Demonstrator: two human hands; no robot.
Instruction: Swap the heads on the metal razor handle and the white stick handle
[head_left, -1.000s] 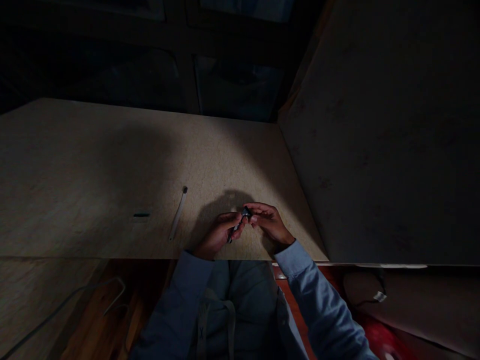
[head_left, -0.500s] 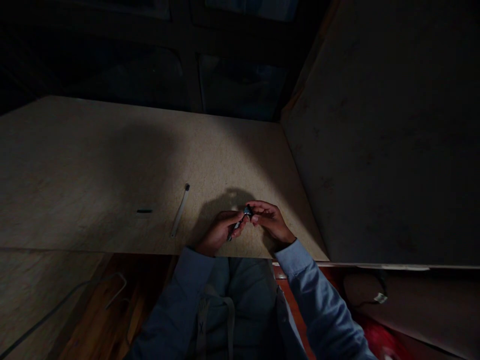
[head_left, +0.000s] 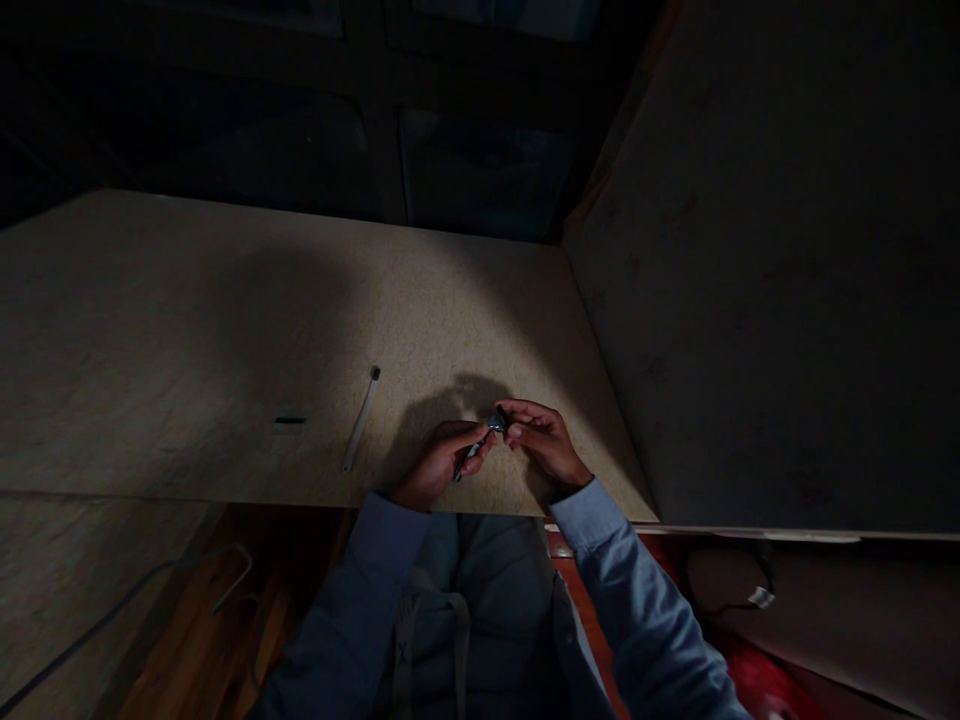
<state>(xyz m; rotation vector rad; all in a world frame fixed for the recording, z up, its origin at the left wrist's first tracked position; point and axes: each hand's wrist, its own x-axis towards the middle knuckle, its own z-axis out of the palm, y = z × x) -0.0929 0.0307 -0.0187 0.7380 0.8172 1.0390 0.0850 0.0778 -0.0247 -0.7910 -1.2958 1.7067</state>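
My left hand (head_left: 439, 465) is closed around a slim, dark-and-pale handled tool (head_left: 469, 458), tilted with its lower end sticking out below the fingers. At its upper end is a small shiny metallic head (head_left: 495, 424). My right hand (head_left: 547, 440) pinches a small dark piece (head_left: 503, 413) at that head between thumb and fingers. Whether the dark piece is joined to the head I cannot tell; the light is dim. Both hands are over the table (head_left: 450, 300) near its front edge. Left of them lies a thin pale strip with a dark tip (head_left: 363, 415).
Farther left on the table is a small dark flat bar (head_left: 290, 420). A dark wall panel (head_left: 750, 300) borders the table on the right, and dark window panes (head_left: 480, 170) are behind. A cable (head_left: 127, 595) runs at lower left.
The right fingers have shifted very slightly right, and the small dark piece has turned a little at the head. The left hand has hardly moved.
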